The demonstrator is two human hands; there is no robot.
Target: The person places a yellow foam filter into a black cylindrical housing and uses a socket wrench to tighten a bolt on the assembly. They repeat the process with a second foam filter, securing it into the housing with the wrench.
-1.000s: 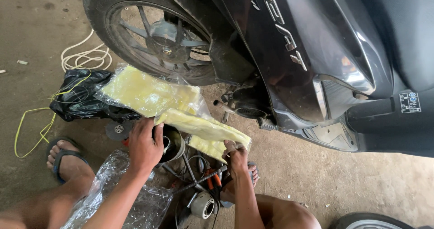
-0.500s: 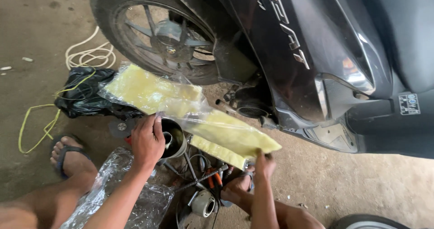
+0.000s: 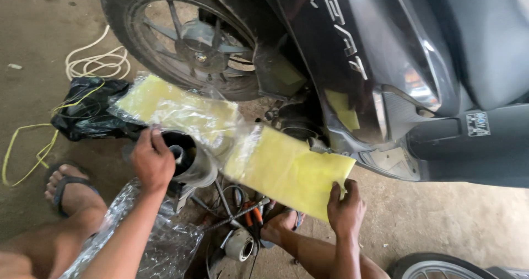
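The right hand (image 3: 344, 207) pinched the near right corner of a yellow foam sheet (image 3: 289, 171), half drawn out of a clear plastic sleeve (image 3: 176, 111) lying left of it. The left hand (image 3: 151, 160) gripped the sleeve's near edge over a round metal scooter part (image 3: 190, 157), near the scooter's rear wheel (image 3: 187, 36).

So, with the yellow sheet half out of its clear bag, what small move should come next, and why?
Probably keep drawing the yellow sheet out with the right hand, which grips its lower corner. Its far end looks still inside the clear bag, while the left hand rests on the round metal part beside the bag.
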